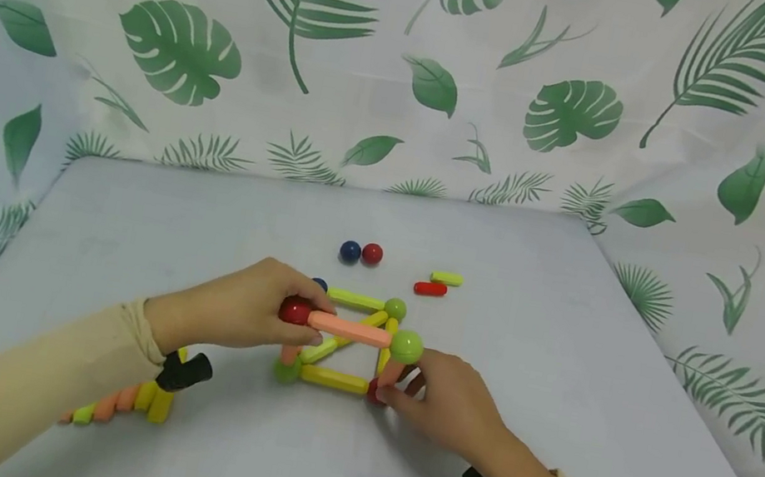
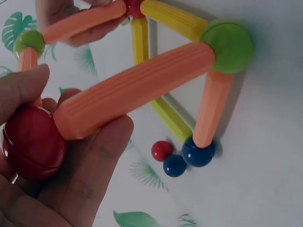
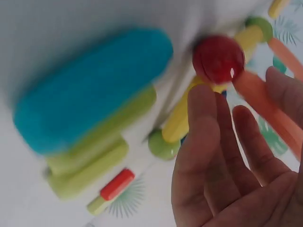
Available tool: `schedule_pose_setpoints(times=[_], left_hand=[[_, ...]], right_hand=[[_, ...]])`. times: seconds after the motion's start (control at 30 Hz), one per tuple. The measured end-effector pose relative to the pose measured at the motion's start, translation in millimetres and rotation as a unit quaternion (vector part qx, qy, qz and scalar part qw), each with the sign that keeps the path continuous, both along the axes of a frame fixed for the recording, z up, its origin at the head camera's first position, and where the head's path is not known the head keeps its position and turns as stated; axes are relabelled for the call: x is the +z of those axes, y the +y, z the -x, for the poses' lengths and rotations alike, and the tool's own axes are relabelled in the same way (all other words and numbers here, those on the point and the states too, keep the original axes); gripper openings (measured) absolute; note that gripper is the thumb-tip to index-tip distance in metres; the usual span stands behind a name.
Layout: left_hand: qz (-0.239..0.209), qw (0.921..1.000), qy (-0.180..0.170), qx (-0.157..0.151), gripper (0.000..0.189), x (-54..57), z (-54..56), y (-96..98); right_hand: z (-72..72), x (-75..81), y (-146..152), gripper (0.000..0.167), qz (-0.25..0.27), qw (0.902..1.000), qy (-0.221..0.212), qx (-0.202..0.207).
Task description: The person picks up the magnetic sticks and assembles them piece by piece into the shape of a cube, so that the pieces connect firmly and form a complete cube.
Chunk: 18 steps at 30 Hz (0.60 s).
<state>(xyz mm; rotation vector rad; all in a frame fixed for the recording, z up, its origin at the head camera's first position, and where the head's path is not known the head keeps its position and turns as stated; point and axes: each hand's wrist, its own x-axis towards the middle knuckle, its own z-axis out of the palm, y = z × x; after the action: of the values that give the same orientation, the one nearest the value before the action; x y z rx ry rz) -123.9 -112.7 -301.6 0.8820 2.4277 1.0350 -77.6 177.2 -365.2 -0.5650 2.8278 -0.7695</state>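
Note:
A frame of magnetic sticks and balls stands on the table, its base of yellow sticks (image 1: 333, 380) with a lower green ball (image 1: 287, 369). My left hand (image 1: 238, 307) grips the upper red ball (image 2: 35, 144), from which a raised orange stick (image 1: 348, 329) reaches across to an upper green ball (image 1: 406, 347). Another orange stick (image 2: 137, 90) slopes from the gripped ball to the lower green ball. At the lower right corner my right hand (image 1: 454, 402) pinches an upright orange stick (image 3: 265, 99), one finger touching the lower red ball (image 3: 218, 59).
Behind the frame lie a loose blue ball (image 1: 350, 252) and red ball (image 1: 372, 254). A short red stick (image 1: 430, 289) and a light green stick (image 1: 447, 279) lie to their right. Several sticks (image 1: 126, 398) sit by my left forearm. A blue stick (image 3: 94, 90) shows close in the right wrist view.

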Motion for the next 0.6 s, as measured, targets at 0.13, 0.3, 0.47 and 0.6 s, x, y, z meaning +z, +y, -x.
schedule_pose_setpoints(times=[0.13, 0.3, 0.47, 0.6], left_hand=[[0.0, 0.9996, 0.018, 0.023, 0.026, -2.9, -2.8, 8.2], [-0.003, 0.9987, 0.016, 0.048, 0.036, -4.3, -6.2, 13.1], [-0.031, 0.9983, 0.005, 0.048, 0.04, 0.8, -6.5, 7.5], [-0.03, 0.9982, 0.018, 0.048, 0.038, 3.1, -5.0, 6.3]], right_hand=[[8.6, 7.9, 7.4, 0.013, 0.011, 0.9997, -0.02, -0.003], [15.2, 11.7, 12.3, 0.014, -0.006, 0.9998, -0.018, -0.01], [15.2, 11.8, 17.3, 0.014, -0.011, 0.9998, -0.008, -0.017], [15.1, 11.7, 20.2, 0.012, -0.009, 0.9999, 0.0, -0.008]])
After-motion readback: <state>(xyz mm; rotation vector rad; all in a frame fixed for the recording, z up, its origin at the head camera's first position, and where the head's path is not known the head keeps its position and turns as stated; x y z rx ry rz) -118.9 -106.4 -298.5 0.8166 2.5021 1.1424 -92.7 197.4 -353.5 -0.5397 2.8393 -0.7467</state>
